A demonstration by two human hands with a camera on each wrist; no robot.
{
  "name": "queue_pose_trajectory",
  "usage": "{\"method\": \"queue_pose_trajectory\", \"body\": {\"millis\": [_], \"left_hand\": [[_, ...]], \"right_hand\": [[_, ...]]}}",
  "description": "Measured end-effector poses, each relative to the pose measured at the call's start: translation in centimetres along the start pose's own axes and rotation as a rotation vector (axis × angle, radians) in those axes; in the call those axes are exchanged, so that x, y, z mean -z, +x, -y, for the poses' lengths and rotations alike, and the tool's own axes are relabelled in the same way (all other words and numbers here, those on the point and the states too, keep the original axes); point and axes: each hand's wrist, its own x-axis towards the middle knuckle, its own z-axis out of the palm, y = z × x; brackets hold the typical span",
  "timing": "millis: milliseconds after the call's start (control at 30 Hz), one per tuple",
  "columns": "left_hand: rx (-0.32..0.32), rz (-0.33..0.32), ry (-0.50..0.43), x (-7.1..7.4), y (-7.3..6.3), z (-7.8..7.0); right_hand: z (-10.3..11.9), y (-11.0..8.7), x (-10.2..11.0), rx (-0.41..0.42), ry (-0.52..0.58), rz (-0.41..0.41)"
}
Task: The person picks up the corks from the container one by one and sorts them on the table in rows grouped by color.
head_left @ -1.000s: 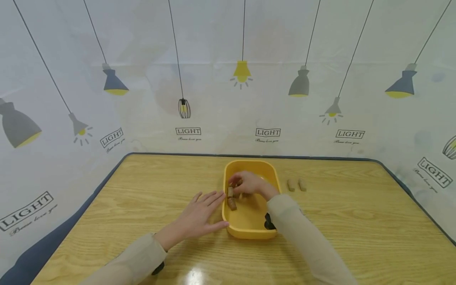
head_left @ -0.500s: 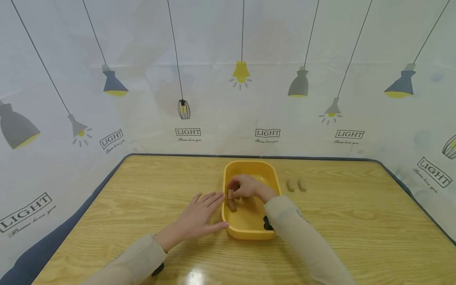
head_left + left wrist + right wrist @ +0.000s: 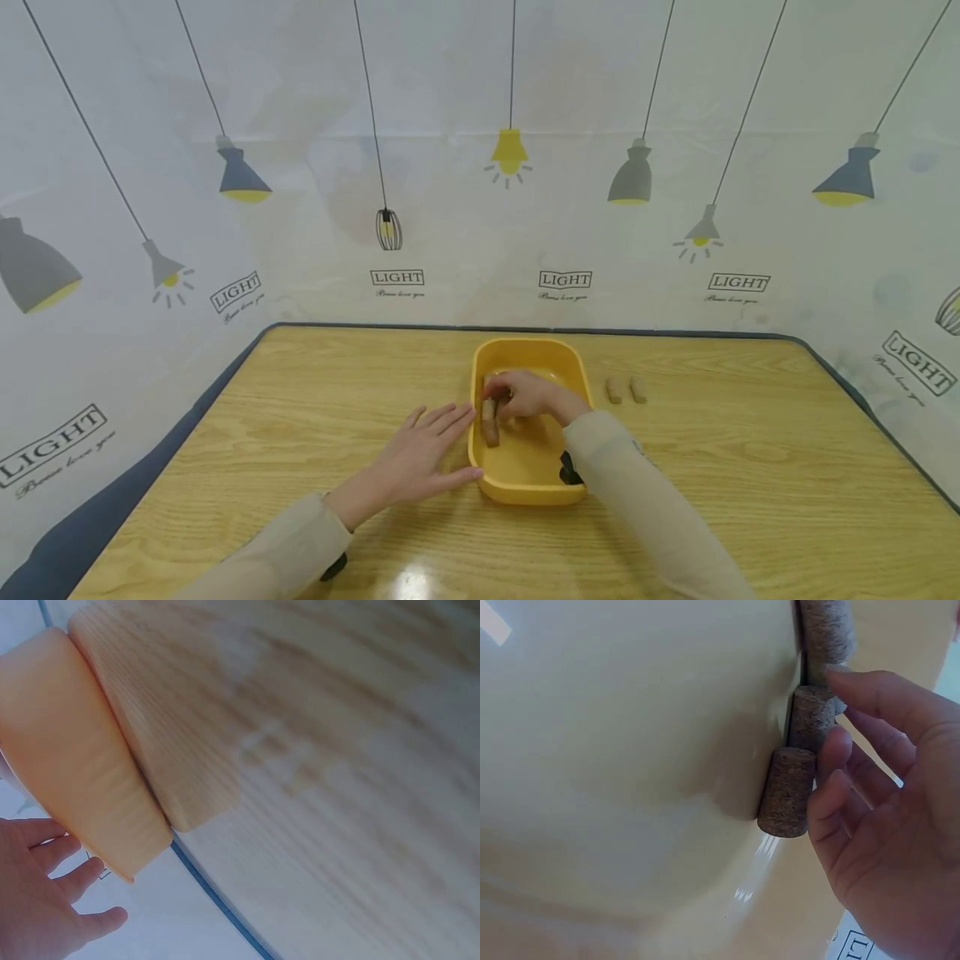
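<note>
across the wide wooden table (image 3: 337, 375) sits the yellow tray (image 3: 532, 494), and here's the left hand (image 3: 420, 454), fingers spread against its left side, while the right hand (image 3: 525, 393) dips inside, fingers bent in close, though whether they pinch anything i can't tell. right there along the tray's left wall, three speckled brown corks (image 3: 787, 791) show, stubby, flat-ended and grainy, lined up end to end, with two paler corks (image 3: 626, 389) out on the wood to the right!
</note>
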Motion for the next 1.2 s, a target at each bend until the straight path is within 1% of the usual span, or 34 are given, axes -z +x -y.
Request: {"method": "queue_pose_trajectory", "body": {"millis": [167,300,533,733,900,1033,1200], "left_hand": [[-0.007,-0.008,0.003,0.0,0.0,0.0],[-0.004,-0.007,0.009,-0.03,0.02,-0.02],[-0.008,-0.011,0.004,-0.05,0.02,-0.01],[-0.005,-0.001,0.004,0.01,0.01,-0.08],[0.0,0.006,0.008,0.12,0.0,-0.15],[0.002,0.01,0.011,0.17,-0.01,-0.18],[-0.004,0.007,-0.003,0.2,-0.04,-0.17]], "right_hand": [[0.27,0.12,-0.07,-0.033,-0.027,0.028],[0.4,-0.04,0.01,-0.036,-0.027,0.044],[0.35,-0.1,-0.09,-0.051,-0.029,0.029],[0.31,-0.08,-0.03,-0.035,-0.039,0.032],[0.22,-0.06,0.06,-0.026,-0.034,0.056],[0.44,-0.04,0.04,-0.047,-0.032,0.087],[0.78,0.11,-0.12,-0.087,-0.068,0.091]]}}
